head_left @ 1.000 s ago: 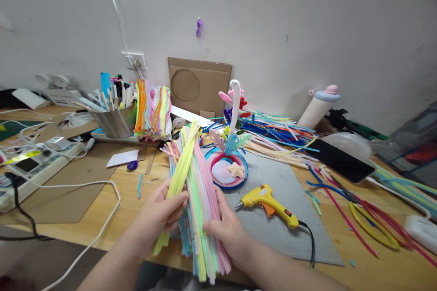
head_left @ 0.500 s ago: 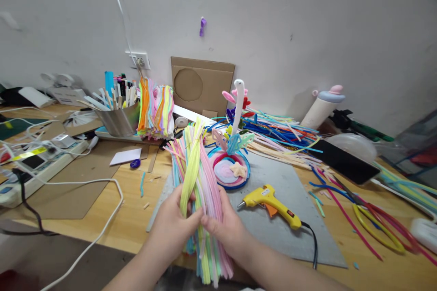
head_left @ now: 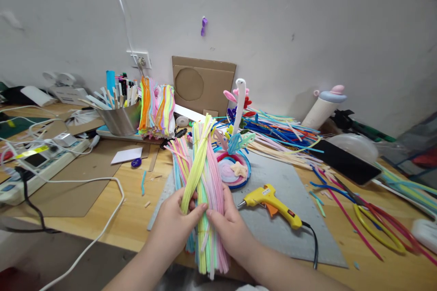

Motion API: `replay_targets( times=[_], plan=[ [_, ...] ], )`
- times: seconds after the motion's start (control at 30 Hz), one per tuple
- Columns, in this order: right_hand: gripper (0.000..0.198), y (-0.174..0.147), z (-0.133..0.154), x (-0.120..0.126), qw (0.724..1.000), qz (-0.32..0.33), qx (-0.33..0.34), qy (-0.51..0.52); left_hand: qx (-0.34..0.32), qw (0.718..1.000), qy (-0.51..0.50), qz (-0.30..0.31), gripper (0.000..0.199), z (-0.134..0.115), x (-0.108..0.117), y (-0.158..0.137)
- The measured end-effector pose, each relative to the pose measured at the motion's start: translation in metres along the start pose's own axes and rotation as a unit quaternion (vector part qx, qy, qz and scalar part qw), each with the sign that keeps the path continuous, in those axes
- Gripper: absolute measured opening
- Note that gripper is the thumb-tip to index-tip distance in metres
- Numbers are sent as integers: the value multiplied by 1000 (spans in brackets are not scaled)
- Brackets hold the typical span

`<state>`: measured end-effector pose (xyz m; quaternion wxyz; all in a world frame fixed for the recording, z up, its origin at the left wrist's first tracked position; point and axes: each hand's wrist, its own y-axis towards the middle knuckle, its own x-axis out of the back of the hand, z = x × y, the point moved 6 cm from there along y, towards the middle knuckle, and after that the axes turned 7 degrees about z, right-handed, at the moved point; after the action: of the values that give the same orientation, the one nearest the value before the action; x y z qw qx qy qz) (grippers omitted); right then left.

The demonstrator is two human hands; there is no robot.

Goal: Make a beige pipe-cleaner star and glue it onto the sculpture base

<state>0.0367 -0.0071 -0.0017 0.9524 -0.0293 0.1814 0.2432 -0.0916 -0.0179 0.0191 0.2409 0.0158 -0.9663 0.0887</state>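
Observation:
Both hands are wrapped around a thick bundle of pastel pipe cleaners (head_left: 212,177), held nearly upright over the table's front edge. My left hand (head_left: 175,218) grips its left side, where yellow stems cross over the others. On the right side, my right hand (head_left: 232,223) closes round the pink and lilac stems, with the two thumbs almost meeting in front. Another bunch of pink, yellow and blue pipe cleaners (head_left: 179,159) lies behind the left hand. Beyond the bundle stands a pipe-cleaner ornament (head_left: 235,173) with a round base, a star, butterflies and a white upright stem.
A yellow glue gun (head_left: 269,202) rests on the grey mat (head_left: 273,241) right of my hands. Scissors (head_left: 375,227) and a phone (head_left: 344,161) lie farther right. At left are a metal pot of sticks (head_left: 119,120), a power strip (head_left: 44,173) and a white cable (head_left: 118,200).
The held bundle has become more upright and compact, its top shifting slightly right and its lower ends drawing in. Both hands keep their grip, and the view has shifted slightly.

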Motion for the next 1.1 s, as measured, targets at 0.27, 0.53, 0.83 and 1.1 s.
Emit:
replay_targets(
  times=[0.27, 0.53, 0.83, 1.1],
  plan=[
    [63, 0, -2, 4, 999, 1, 5, -32, 42, 983, -146, 101, 28, 5, 0, 6],
    [63, 1, 2, -1, 998, 19, 32, -46, 39, 987, -139, 65, 25, 0, 0, 7],
    [58, 2, 7, -2, 999, -7, 24, -19, 68, 971, -199, 110, 25, 1, -1, 3],
    [65, 1, 6, -5, 1000, 11, 19, -19, 31, 961, -233, 144, 29, 0, -10, 3]
  ],
)
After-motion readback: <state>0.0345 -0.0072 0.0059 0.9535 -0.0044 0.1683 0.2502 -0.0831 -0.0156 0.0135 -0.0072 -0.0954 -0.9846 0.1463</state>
